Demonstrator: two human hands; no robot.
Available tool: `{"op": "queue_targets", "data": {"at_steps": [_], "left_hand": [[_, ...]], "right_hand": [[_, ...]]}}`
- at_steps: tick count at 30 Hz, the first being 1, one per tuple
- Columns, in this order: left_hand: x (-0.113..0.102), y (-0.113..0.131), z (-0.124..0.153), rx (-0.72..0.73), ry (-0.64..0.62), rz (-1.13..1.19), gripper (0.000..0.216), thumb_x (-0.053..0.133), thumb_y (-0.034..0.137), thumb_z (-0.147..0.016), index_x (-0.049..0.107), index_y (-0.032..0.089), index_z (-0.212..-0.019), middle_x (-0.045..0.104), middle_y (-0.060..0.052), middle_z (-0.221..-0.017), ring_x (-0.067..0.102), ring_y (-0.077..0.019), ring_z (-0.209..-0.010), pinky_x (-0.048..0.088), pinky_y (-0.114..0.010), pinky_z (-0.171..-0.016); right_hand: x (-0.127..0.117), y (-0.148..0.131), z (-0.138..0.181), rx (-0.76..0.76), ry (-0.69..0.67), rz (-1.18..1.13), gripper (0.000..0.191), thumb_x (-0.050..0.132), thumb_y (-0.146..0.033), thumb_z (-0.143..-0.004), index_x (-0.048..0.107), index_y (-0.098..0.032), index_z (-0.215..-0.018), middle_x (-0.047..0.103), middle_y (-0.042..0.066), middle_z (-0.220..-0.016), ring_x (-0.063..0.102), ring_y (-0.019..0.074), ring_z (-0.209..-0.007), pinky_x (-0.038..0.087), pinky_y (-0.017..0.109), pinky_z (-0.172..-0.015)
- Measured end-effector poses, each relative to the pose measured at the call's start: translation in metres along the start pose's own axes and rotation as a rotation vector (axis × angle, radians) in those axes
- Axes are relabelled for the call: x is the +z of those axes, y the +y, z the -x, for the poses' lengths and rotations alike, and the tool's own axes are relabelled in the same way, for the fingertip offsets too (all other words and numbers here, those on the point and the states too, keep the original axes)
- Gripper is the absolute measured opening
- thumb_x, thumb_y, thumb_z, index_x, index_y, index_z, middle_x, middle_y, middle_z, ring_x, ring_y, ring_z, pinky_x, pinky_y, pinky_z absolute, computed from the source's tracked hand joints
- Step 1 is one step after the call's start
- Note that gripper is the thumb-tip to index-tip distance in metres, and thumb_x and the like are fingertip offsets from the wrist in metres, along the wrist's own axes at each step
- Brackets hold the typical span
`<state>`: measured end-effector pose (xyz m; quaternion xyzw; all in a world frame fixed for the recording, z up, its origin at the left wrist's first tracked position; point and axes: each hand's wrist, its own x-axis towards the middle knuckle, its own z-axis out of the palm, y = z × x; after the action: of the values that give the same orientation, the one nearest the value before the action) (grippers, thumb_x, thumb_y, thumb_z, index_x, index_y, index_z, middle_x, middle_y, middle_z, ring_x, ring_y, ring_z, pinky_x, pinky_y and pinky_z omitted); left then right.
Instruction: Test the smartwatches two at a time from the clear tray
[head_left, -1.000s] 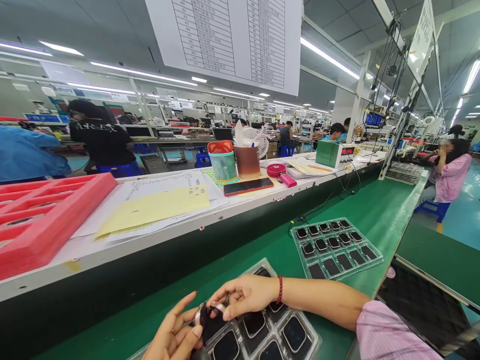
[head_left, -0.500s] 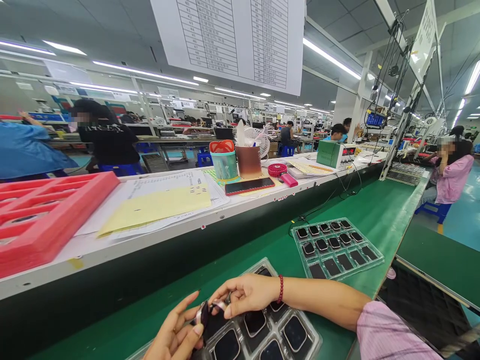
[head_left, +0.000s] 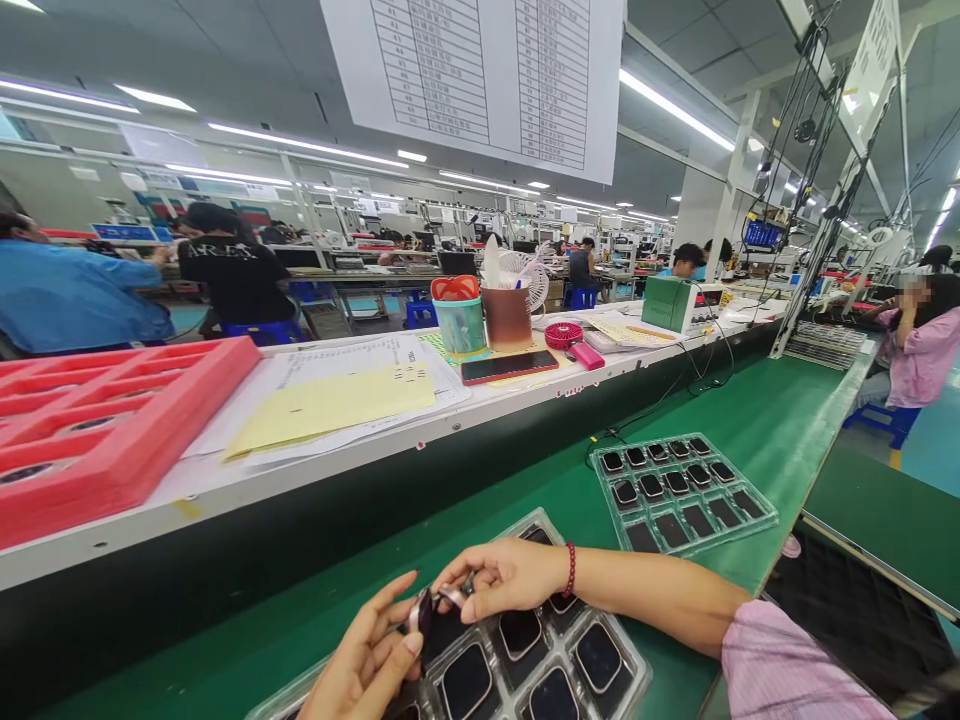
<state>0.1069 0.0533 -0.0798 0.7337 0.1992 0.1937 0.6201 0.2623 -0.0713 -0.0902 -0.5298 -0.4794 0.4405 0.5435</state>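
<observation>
At the bottom middle, my left hand (head_left: 366, 662) is closed on a watch case (head_left: 421, 615) with a dark face and a shiny metal rim, held on edge. My right hand (head_left: 517, 580), with a red bead bracelet (head_left: 571, 570) at the wrist, pinches a small pinkish metallic piece (head_left: 452, 596) right beside the case. Whether the two pieces touch I cannot tell. Beneath both hands lies a clear plastic tray (head_left: 639, 678) with square watch cases, such as one watch case (head_left: 598, 657), in its pockets; my hands cover part of it.
A second clear tray (head_left: 739, 538) with several watch cases lies farther right on the green bench (head_left: 757, 400). Along the raised white shelf are a red foam tray (head_left: 150, 460), papers, a phone (head_left: 510, 367), cups and a pink fan (head_left: 564, 336). Co-workers sit beyond.
The view has turned slightly left, so the scene sits a little farther right. Both hands keep hold of their pieces, close together over the tray.
</observation>
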Motion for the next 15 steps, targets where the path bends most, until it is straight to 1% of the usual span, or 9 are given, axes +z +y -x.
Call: {"op": "queue_targets", "data": {"at_steps": [4,6,9,12,15], "left_hand": [[0.001,0.001,0.001,-0.029,-0.014,0.039,0.078,0.066,0.066,-0.061,0.046,0.023,-0.123,0.06,-0.008,-0.11,0.051,-0.0142,-0.059,0.047,-0.029,-0.058],[0.001,0.0,0.002,-0.026,-0.02,0.038,0.077,0.064,0.065,-0.063,0.045,0.023,-0.124,0.059,-0.008,-0.111,0.051,-0.0139,-0.059,0.046,-0.029,-0.059],[0.002,-0.004,0.001,-0.013,-0.011,0.013,0.071,0.061,0.065,-0.067,0.045,0.025,-0.124,0.059,-0.007,-0.112,0.049,-0.013,-0.057,0.045,-0.03,-0.062],[0.0,-0.011,-0.002,-0.002,-0.003,0.01,0.067,0.059,0.064,-0.068,0.047,0.027,-0.122,0.061,-0.005,-0.11,0.049,-0.0123,-0.055,0.044,-0.03,-0.062],[-0.005,-0.014,-0.006,-0.026,-0.071,0.048,0.059,0.062,0.058,-0.071,0.048,0.028,-0.12,0.061,-0.004,-0.11,0.052,-0.0134,-0.056,0.043,-0.029,-0.059]], "right_hand": [[0.0,0.004,-0.001,-0.037,-0.01,-0.01,0.07,0.077,-0.051,-0.061,0.054,-0.015,-0.116,0.059,0.004,-0.103,0.037,0.0002,-0.051,0.031,0.016,-0.046],[-0.001,0.005,-0.001,-0.033,-0.012,-0.014,0.07,0.076,-0.052,-0.062,0.054,-0.015,-0.117,0.059,0.004,-0.103,0.037,0.0,-0.051,0.031,0.016,-0.046],[-0.001,0.006,-0.001,-0.025,-0.021,-0.011,0.067,0.076,-0.049,-0.064,0.053,-0.016,-0.117,0.059,0.004,-0.105,0.036,-0.0002,-0.05,0.03,0.016,-0.045],[-0.002,0.004,0.0,-0.03,-0.024,0.012,0.06,0.076,-0.042,-0.068,0.054,-0.016,-0.118,0.059,0.004,-0.105,0.037,0.0002,-0.05,0.031,0.016,-0.045],[-0.001,-0.001,0.001,-0.028,-0.011,0.031,0.053,0.075,-0.036,-0.071,0.055,-0.017,-0.116,0.058,0.004,-0.102,0.036,0.0004,-0.05,0.029,0.016,-0.045]]}}
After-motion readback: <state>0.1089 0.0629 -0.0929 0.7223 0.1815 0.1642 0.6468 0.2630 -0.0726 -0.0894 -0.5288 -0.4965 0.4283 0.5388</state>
